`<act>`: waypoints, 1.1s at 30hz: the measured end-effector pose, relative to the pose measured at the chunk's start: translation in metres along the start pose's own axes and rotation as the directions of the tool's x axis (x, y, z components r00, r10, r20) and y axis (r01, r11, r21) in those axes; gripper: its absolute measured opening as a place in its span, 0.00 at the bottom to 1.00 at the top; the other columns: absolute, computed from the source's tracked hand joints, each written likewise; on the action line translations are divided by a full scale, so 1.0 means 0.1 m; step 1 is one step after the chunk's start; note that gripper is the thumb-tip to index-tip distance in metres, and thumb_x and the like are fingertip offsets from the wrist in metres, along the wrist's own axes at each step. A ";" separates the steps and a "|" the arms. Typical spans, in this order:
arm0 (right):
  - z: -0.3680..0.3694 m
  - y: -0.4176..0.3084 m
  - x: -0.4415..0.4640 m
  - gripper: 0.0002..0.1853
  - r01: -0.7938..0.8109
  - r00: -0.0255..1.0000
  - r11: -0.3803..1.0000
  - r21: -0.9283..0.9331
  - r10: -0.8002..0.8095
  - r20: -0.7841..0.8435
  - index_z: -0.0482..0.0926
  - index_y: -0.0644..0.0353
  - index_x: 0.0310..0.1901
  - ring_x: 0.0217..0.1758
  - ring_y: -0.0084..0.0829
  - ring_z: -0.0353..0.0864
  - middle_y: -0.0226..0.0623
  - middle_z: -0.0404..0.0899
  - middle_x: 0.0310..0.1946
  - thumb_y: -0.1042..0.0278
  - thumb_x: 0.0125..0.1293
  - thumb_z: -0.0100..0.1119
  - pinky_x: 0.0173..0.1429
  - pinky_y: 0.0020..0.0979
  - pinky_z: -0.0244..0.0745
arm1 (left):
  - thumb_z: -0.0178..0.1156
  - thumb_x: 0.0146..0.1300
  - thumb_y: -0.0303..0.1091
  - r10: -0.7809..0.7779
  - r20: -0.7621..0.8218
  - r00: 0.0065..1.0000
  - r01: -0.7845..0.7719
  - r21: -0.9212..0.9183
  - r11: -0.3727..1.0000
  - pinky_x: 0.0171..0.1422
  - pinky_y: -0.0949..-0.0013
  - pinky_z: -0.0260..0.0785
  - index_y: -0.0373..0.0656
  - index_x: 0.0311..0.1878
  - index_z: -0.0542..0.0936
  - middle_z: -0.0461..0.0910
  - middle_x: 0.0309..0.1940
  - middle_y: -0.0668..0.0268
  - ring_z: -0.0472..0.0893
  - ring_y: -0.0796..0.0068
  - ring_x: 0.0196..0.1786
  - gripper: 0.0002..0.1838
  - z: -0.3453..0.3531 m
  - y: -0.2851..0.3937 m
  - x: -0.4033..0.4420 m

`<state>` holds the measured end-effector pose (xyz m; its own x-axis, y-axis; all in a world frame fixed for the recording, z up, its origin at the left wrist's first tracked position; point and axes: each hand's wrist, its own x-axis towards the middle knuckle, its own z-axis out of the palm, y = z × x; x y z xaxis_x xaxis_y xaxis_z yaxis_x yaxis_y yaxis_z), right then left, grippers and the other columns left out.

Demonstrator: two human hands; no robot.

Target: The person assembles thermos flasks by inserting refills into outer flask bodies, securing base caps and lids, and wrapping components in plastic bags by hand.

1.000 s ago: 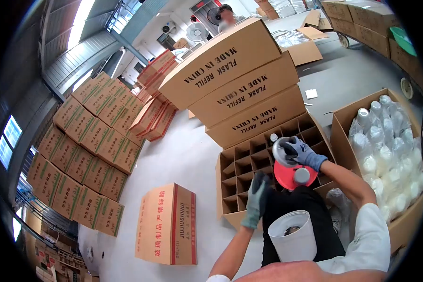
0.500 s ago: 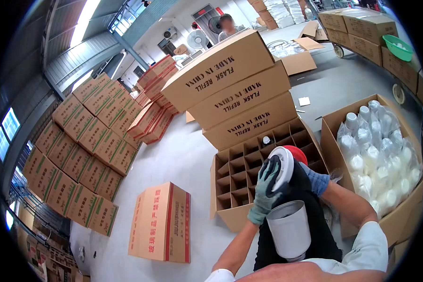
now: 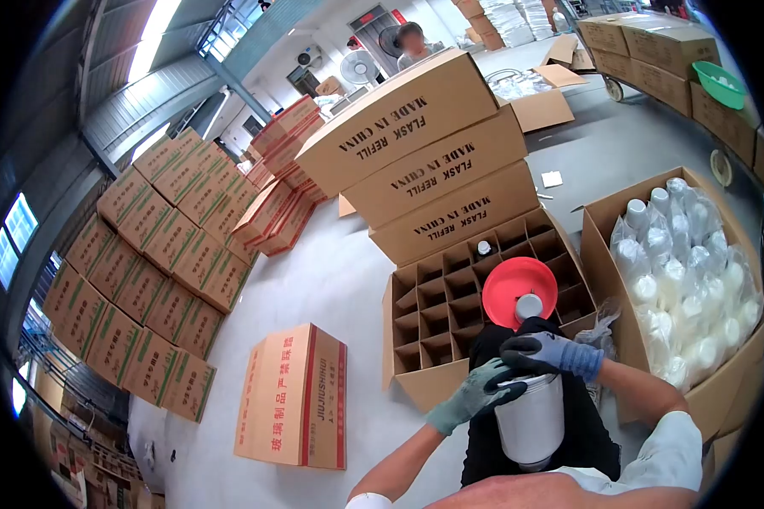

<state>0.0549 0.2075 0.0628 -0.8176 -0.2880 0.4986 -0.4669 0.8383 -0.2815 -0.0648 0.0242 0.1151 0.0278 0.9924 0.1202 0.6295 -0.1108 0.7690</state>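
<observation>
A white cylindrical container [image 3: 530, 424] rests on the person's lap, its mouth toward the divided carton. My left hand [image 3: 477, 394], in a greenish glove, curls its fingers on the left side of the container's top. From the right, my right hand [image 3: 547, 352], in a blue-grey glove, wraps over the same top. A white ring [image 3: 545, 382] shows in part under the gloves; the fingers hide the rest. Just beyond the hands, a red bowl [image 3: 502, 288] sits on the carton's dividers with a white round cap [image 3: 529, 306] in it.
A divided carton [image 3: 433, 310] holds one dark bottle with a pale top [image 3: 484, 248]. To the right stands a box of plastic-wrapped white bottles [image 3: 683, 280]. A closed carton [image 3: 290, 399] lies on the left floor. Stacked cartons [image 3: 157, 263] and another person [image 3: 412, 44] are farther back.
Both hands came down toward my body, bringing the white ring from above the knees onto the container's mouth. The red bowl and the cap in it are now uncovered.
</observation>
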 end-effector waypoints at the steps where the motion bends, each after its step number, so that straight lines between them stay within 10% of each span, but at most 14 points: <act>1: 0.22 0.10 -0.11 0.24 -0.004 1.000 0.999 -0.035 0.005 0.023 0.66 0.51 0.61 0.45 0.43 0.79 0.44 0.74 0.50 0.71 0.61 0.52 0.49 0.35 0.77 | 0.60 0.63 0.43 -0.065 0.023 0.998 0.067 -0.115 0.991 0.64 0.60 0.62 0.40 0.57 0.75 0.77 0.52 0.57 0.73 0.58 0.58 0.23 0.03 -0.04 0.03; 9: 0.31 0.11 -0.01 0.21 -0.032 0.998 0.920 0.390 0.008 0.062 0.69 0.50 0.60 0.45 0.45 0.80 0.45 0.73 0.51 0.71 0.64 0.50 0.50 0.35 0.77 | 0.60 0.61 0.37 0.083 -0.121 0.989 -0.036 0.351 0.936 0.53 0.57 0.67 0.40 0.51 0.76 0.76 0.45 0.53 0.75 0.51 0.47 0.17 0.24 -0.06 -0.19; 14: 0.49 0.26 -0.07 0.19 0.092 0.994 0.946 0.311 -0.105 0.027 0.71 0.55 0.58 0.49 0.40 0.79 0.43 0.75 0.51 0.64 0.67 0.53 0.55 0.32 0.74 | 0.63 0.60 0.33 0.034 -0.235 0.971 -0.007 0.114 0.993 0.56 0.60 0.68 0.38 0.52 0.76 0.76 0.48 0.54 0.76 0.53 0.52 0.18 0.31 -0.05 -0.14; 17: 0.10 -0.05 -0.04 0.18 -0.491 0.865 0.592 0.640 0.422 0.273 0.76 0.56 0.54 0.49 0.35 0.78 0.41 0.78 0.45 0.54 0.69 0.52 0.55 0.31 0.72 | 0.65 0.59 0.36 -0.149 -0.192 0.970 0.078 -0.333 0.940 0.57 0.64 0.69 0.37 0.55 0.75 0.73 0.55 0.57 0.76 0.61 0.54 0.22 0.29 -0.15 -0.10; 20: 0.09 -0.08 -0.05 0.19 -0.403 0.883 0.726 0.558 0.469 0.027 0.78 0.57 0.50 0.46 0.33 0.79 0.40 0.80 0.41 0.50 0.69 0.52 0.52 0.31 0.72 | 0.65 0.59 0.36 0.036 -0.330 0.943 -0.014 0.071 0.997 0.56 0.68 0.71 0.37 0.56 0.75 0.70 0.58 0.56 0.76 0.63 0.55 0.23 0.26 -0.04 -0.02; 25: 0.21 0.09 -0.11 0.20 -0.400 0.872 0.791 0.462 0.484 -0.075 0.81 0.59 0.44 0.43 0.35 0.80 0.41 0.82 0.38 0.49 0.67 0.53 0.48 0.32 0.73 | 0.67 0.57 0.37 -0.197 -0.251 0.948 0.157 -0.172 0.973 0.54 0.68 0.72 0.38 0.57 0.75 0.71 0.58 0.54 0.76 0.62 0.56 0.25 0.33 -0.03 -0.08; 28: -0.18 -0.26 0.12 0.15 -0.764 0.582 0.361 0.535 0.744 0.328 0.80 0.62 0.43 0.43 0.32 0.78 0.39 0.79 0.38 0.58 0.67 0.56 0.50 0.30 0.73 | 0.66 0.58 0.36 -0.067 -0.264 0.962 0.041 -0.104 0.994 0.54 0.67 0.72 0.37 0.55 0.77 0.73 0.56 0.54 0.76 0.62 0.56 0.23 0.29 -0.07 -0.05; 31: 0.02 -0.13 0.01 0.17 -0.665 0.650 0.515 0.541 0.756 0.081 0.81 0.63 0.37 0.41 0.28 0.79 0.35 0.80 0.35 0.54 0.65 0.60 0.48 0.29 0.74 | 0.64 0.59 0.34 0.076 -0.348 0.934 -0.107 -0.072 0.992 0.52 0.67 0.72 0.36 0.51 0.78 0.77 0.50 0.54 0.78 0.65 0.52 0.18 0.28 -0.13 -0.01; 33: 0.20 0.09 -0.07 0.14 -0.600 0.638 0.412 0.686 0.763 0.099 0.80 0.62 0.37 0.40 0.26 0.79 0.32 0.80 0.34 0.57 0.65 0.59 0.45 0.28 0.74 | 0.63 0.60 0.34 -0.138 -0.277 0.951 0.072 -0.235 0.969 0.51 0.67 0.72 0.36 0.50 0.78 0.78 0.48 0.55 0.79 0.65 0.50 0.17 0.30 -0.40 0.07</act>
<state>0.0501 0.2077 0.0405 -0.9116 0.4104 0.0223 0.0665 0.2009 -0.9774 -0.0662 0.0370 0.0663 -0.2757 0.9438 0.1825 0.4302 -0.0486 0.9014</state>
